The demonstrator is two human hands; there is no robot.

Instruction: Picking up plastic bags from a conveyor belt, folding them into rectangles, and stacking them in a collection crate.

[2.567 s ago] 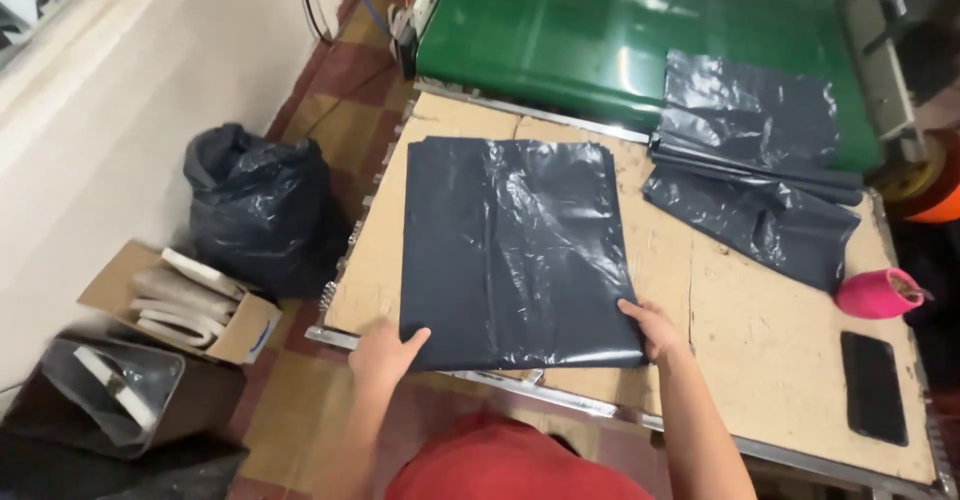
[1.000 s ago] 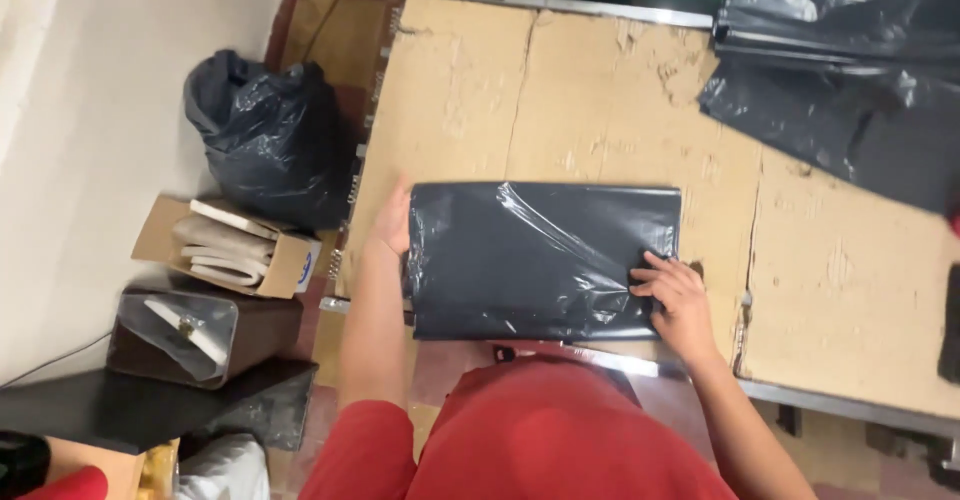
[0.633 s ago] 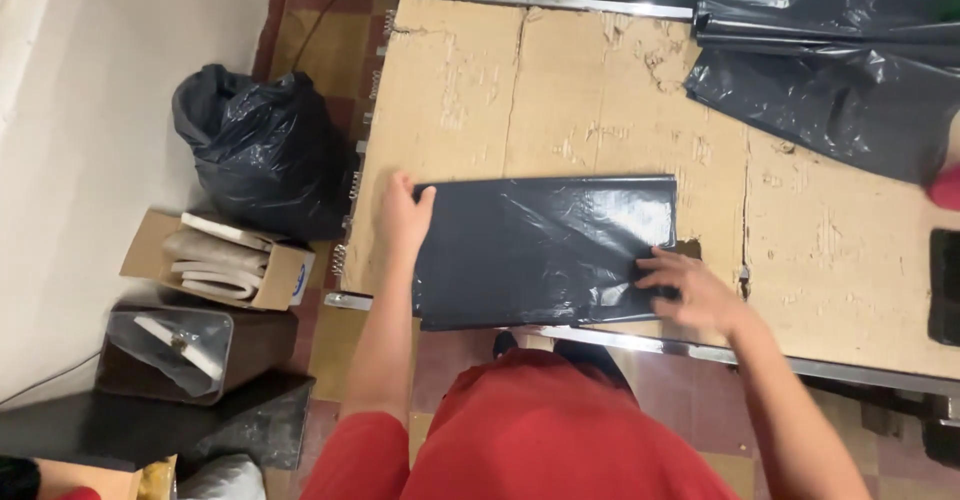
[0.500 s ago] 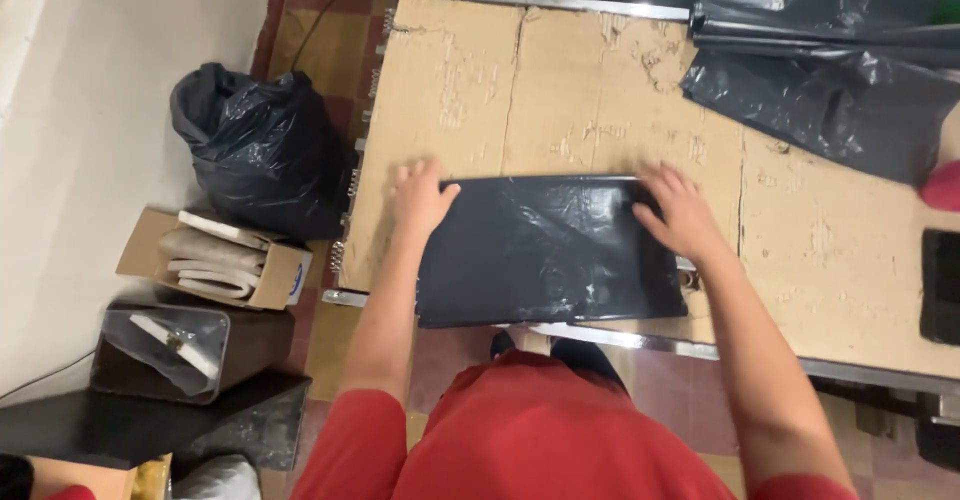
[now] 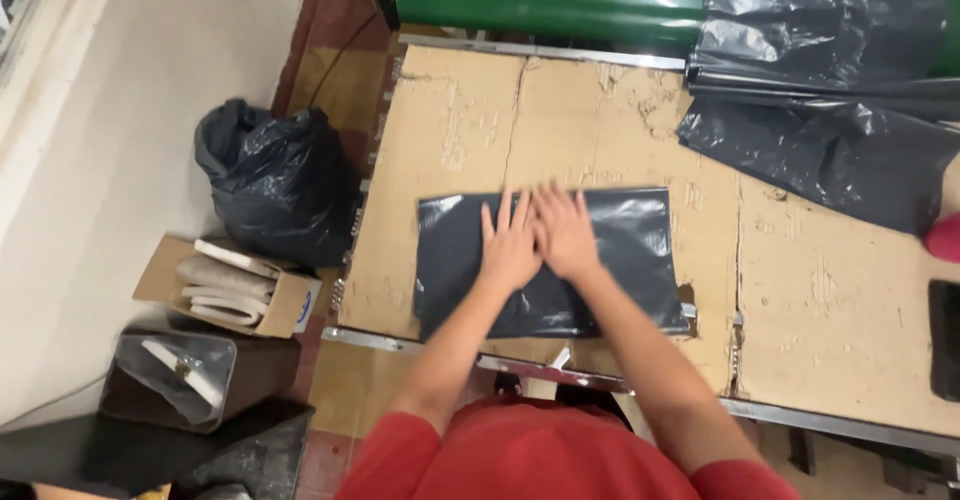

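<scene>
Two bare hands pressed flat, fingers spread, grasping nothing: left hand (image 5: pixel 510 245) and right hand (image 5: pixel 565 232) side by side, touching, on the middle of a folded dark grey plastic bag (image 5: pixel 640 260). Folded bag lying flat on the cardboard-covered worktable (image 5: pixel 450 130), near its front edge. Left of the table, on the floor: a stuffed black rubbish bag (image 5: pixel 275 182) and an open cardboard box (image 5: pixel 235 285). Right of the folded bag, well apart: a pile of loose dark plastic bags (image 5: pixel 830 90).
</scene>
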